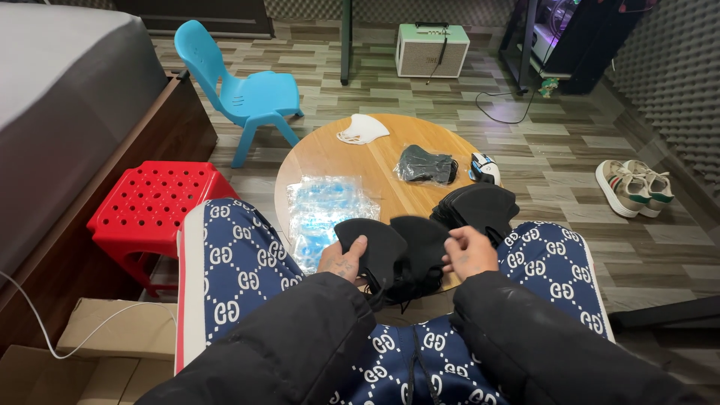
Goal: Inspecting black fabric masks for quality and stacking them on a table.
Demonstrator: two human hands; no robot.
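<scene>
Head view: left hand (343, 260) and right hand (469, 253) each pinch black face masks (401, 247) at the surface (360, 161) near edge, lower centre. Step looks like separating one; next needs a clean peel-off toward the black stack (480, 204).

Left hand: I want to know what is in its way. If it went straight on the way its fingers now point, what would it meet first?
The left hand points right, gripping a black mask. Beyond that mask it would probably meet the right hand first, though depth is unclear.
</scene>
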